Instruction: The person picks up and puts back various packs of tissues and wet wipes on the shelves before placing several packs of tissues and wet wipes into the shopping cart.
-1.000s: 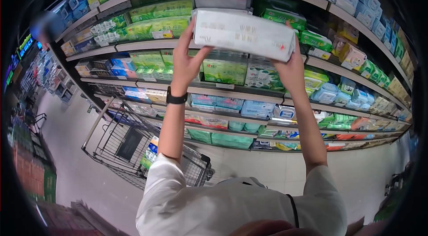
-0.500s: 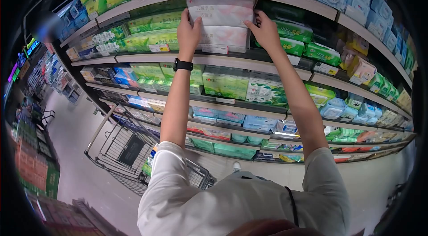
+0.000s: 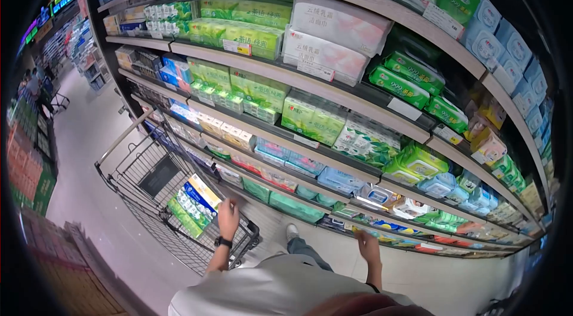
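Near the grey metal-wire cart [image 3: 158, 176], the left hand [image 3: 228, 220], like the right hand [image 3: 367, 246] well apart, is loosely half-curled, seemingly empty despite blur; a careless swing could bump the green-and-white plastic-wrapped pack [image 3: 190, 209] inside.

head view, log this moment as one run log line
left hand: nothing visibly held, near shopping cart | right hand: nothing visibly held | white-and-pink facial towel packs: two, stacked on shelf

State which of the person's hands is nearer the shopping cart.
Left. The left hand overlaps the shopping cart in this view; the right hand is apart, off to its right.
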Motion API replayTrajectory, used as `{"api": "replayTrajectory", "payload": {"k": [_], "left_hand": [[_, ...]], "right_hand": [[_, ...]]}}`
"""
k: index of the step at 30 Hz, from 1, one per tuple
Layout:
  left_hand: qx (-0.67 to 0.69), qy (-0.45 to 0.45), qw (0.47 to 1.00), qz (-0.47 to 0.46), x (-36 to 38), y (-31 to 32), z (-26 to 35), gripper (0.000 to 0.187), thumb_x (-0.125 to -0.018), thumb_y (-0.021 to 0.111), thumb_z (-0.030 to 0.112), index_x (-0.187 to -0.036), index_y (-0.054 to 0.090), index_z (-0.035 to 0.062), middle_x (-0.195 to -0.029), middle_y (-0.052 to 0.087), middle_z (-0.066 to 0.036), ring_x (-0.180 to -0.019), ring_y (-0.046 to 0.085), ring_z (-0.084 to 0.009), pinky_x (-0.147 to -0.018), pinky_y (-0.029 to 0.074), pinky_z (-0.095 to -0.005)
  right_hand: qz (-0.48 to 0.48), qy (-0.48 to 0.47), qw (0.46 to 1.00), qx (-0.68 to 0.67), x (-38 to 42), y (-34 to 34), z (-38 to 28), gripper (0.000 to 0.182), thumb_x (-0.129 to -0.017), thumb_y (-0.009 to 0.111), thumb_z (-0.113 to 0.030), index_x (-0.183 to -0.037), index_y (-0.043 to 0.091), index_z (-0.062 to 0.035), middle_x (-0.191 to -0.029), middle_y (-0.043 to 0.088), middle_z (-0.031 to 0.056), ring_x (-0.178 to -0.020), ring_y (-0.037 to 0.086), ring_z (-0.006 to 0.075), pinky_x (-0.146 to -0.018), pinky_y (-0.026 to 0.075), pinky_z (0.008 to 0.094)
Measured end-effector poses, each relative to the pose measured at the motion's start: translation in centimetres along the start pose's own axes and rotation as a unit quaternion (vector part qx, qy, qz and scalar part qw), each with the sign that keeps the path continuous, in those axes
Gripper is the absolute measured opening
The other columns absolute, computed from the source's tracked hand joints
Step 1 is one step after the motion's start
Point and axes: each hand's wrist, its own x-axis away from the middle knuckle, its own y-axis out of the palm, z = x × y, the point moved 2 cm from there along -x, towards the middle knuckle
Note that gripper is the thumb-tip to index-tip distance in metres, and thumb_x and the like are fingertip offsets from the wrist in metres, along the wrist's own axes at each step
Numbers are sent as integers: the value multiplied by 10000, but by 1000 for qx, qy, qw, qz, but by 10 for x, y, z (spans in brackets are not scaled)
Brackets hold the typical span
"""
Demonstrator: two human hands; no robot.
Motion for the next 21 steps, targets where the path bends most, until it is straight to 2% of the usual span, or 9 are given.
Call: {"api": "replayTrajectory", "payload": {"k": [1,4,5,6,12,15,17,19,21], "left_hand": [[-93,-61,993,-30,65,5,-48,183,-811,649,56,-987,634,11,-973,655,-174,-977,561,-374,-877,462,-472],[-275,-212,904,-249,228,17,-143,227,-951,535,248,-923,647,52,-875,702,-176,-841,631,-433,-790,499,-521],[-271,-205,923,-181,246,9,-133,296,-981,481,303,-931,642,60,-857,703,-182,-806,645,-437,-759,506,-528],[-268,-190,938,-113,254,5,-118,367,-1011,427,359,-940,638,67,-839,704,-188,-772,658,-440,-727,513,-535],[-141,-171,897,-383,213,-7,-135,643,-1036,218,542,-1250,599,70,-1091,668,-300,-1059,613,-490,-922,467,-564],[-132,-115,886,-429,204,-11,-175,625,-1014,296,574,-1284,606,103,-1142,664,-280,-1134,586,-475,-976,454,-534],[-132,-122,865,-469,196,-42,-191,492,-962,423,448,-1253,614,100,-1105,690,-249,-1105,616,-452,-965,476,-520],[-307,-81,831,-457,201,-86,-207,421,-923,460,369,-1145,692,96,-1097,711,-196,-1040,661,-412,-935,490,-525],[-403,-42,778,-480,203,-120,-242,371,-920,482,348,-1050,740,115,-1122,722,-147,-1153,627,-360,-1031,415,-530]], "right_hand": [[-68,50,996,-16,52,13,40,173,-934,548,-6,-1007,704,3,-876,740,143,-797,738,234,-691,557,343],[-96,183,972,-108,169,35,80,215,-912,506,49,-1022,690,47,-852,739,150,-759,737,221,-694,582,327],[-108,193,968,-116,184,38,83,227,-912,493,55,-1033,685,54,-859,735,154,-768,732,216,-693,582,324],[-115,203,964,-129,199,47,85,240,-912,479,60,-1044,679,60,-866,731,158,-776,726,210,-691,582,321],[-131,186,952,-207,178,111,46,237,-971,505,-65,-1125,662,24,-953,723,125,-829,701,193,-753,563,320],[-137,261,909,-294,211,138,36,269,-1001,491,-137,-1171,643,6,-1004,717,126,-874,696,199,-771,558,323],[-130,306,886,-323,270,150,41,282,-1008,482,-153,-1183,638,3,-1019,715,126,-885,695,204,-776,559,331],[-112,385,846,-352,357,168,67,308,-1008,472,-195,-1163,649,3,-1016,718,130,-900,697,222,-780,561,346],[-106,465,802,-359,464,195,107,291,-989,496,-161,-1168,652,8,-987,723,132,-851,706,228,-721,572,335]]}}
